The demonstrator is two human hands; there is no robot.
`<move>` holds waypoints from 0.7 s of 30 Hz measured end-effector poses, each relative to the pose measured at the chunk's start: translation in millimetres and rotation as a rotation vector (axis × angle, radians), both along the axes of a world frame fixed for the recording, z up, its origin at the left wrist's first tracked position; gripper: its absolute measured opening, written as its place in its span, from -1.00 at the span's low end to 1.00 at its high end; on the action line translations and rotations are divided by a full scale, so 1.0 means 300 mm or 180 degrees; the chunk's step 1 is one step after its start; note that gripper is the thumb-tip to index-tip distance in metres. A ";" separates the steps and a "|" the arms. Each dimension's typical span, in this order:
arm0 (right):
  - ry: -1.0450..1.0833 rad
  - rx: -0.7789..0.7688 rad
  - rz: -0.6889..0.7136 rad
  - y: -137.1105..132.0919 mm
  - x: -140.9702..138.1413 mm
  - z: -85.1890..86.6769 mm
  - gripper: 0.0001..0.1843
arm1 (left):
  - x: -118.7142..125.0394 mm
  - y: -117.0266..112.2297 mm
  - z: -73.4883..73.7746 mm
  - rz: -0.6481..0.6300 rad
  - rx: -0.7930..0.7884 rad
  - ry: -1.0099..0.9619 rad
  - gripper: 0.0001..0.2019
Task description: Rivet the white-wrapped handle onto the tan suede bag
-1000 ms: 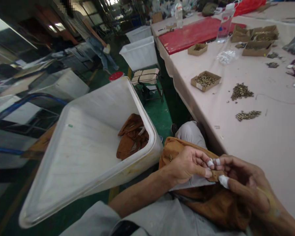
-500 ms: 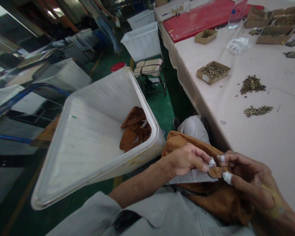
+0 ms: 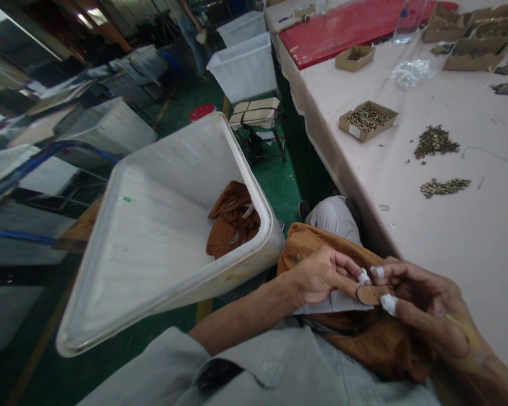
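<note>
Both my hands meet over my lap at the table's edge. My left hand (image 3: 322, 276) and my right hand (image 3: 423, 304), with white tape on several fingertips, pinch a small brown leather tab (image 3: 370, 294) between them. The tab belongs to an orange-brown garment (image 3: 372, 338) that lies bunched on my lap. A grey-white lining of it shows under my left hand.
A big white plastic bin (image 3: 161, 237) stands tilted at my left with more orange-brown cloth (image 3: 232, 220) inside. On the pink table (image 3: 449, 237) lie heaps of small brass parts (image 3: 436, 141), a cardboard box of them (image 3: 367, 120), more boxes and a red sheet (image 3: 347, 28). A person stands far back.
The view has tipped down and shifted slightly. My fingers have turned the leather tab so its flat oval face shows; both hands stay pinched together on it.
</note>
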State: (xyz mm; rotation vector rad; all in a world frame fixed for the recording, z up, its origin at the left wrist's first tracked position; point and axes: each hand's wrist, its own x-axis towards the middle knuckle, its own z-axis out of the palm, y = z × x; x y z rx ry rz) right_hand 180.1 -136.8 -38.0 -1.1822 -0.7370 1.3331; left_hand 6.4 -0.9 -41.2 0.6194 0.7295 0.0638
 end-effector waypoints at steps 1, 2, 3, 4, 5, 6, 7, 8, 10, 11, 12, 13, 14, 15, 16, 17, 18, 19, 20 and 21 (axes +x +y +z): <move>-0.0054 0.0003 0.0007 0.002 0.000 0.003 -0.71 | 0.001 -0.006 -0.002 0.0040 0.0018 0.0036 -0.52; -0.0102 0.0015 0.0020 0.004 0.000 0.006 -0.73 | 0.002 -0.011 -0.004 0.0073 0.0036 0.0060 -0.52; -0.0143 0.0040 0.0032 0.006 0.000 0.008 -0.74 | 0.003 -0.015 -0.005 0.0100 0.0058 0.0075 -0.51; -0.0168 0.0067 0.0043 0.007 0.001 0.010 -0.75 | 0.003 -0.019 -0.005 0.0119 0.0083 0.0081 -0.51; -0.0175 0.0096 0.0056 0.009 0.001 0.011 -0.75 | 0.003 -0.022 -0.004 0.0129 0.0111 0.0081 -0.50; -0.0171 0.0121 0.0078 0.010 0.002 0.012 -0.76 | 0.003 -0.024 -0.001 0.0132 0.0138 0.0075 -0.49; -0.0160 0.0142 0.0100 0.012 0.003 0.013 -0.76 | 0.003 -0.026 0.002 0.0135 0.0165 0.0066 -0.48; -0.0152 0.0161 0.0124 0.012 0.005 0.012 -0.77 | 0.003 -0.027 0.005 0.0143 0.0188 0.0057 -0.48; -0.0167 0.0156 0.0170 0.012 0.007 0.009 -0.80 | 0.006 -0.029 0.007 0.0165 0.0226 0.0064 -0.46; -0.0198 0.0130 0.0178 0.011 0.008 0.005 -0.81 | 0.009 -0.030 0.006 0.0171 0.0245 0.0088 -0.46; -0.0237 0.0086 0.0186 0.010 0.008 0.000 -0.83 | 0.012 -0.032 0.002 0.0178 0.0269 0.0127 -0.45; -0.0278 0.0031 0.0197 0.009 0.006 -0.005 -0.83 | 0.015 -0.034 -0.003 0.0180 0.0302 0.0177 -0.45; -0.0317 -0.0032 0.0207 0.008 0.002 -0.010 -0.82 | 0.018 -0.037 -0.007 0.0181 0.0347 0.0234 -0.44; -0.0353 -0.0105 0.0200 0.010 -0.003 -0.012 -0.80 | 0.020 -0.042 -0.010 0.0184 0.0409 0.0292 -0.44; -0.0379 -0.0186 0.0208 0.014 -0.009 -0.011 -0.77 | 0.020 -0.047 -0.009 0.0190 0.0487 0.0360 -0.45; -0.0384 -0.0267 0.0246 0.022 -0.016 -0.007 -0.74 | 0.017 -0.052 -0.005 0.0213 0.0576 0.0443 -0.46; -0.0379 -0.0328 0.0310 0.036 -0.021 0.003 -0.71 | 0.012 -0.054 0.001 0.0239 0.0678 0.0533 -0.47; -0.0369 -0.0353 0.0439 0.055 -0.025 0.016 -0.69 | 0.005 -0.051 0.007 0.0281 0.0764 0.0671 -0.49; -0.0365 -0.0315 0.0602 0.079 -0.025 0.034 -0.66 | -0.001 -0.041 0.012 0.0379 0.0840 0.0824 -0.51; -0.0415 -0.0206 0.0758 0.105 -0.024 0.057 -0.67 | -0.006 -0.022 0.017 0.0415 0.0912 0.0934 -0.52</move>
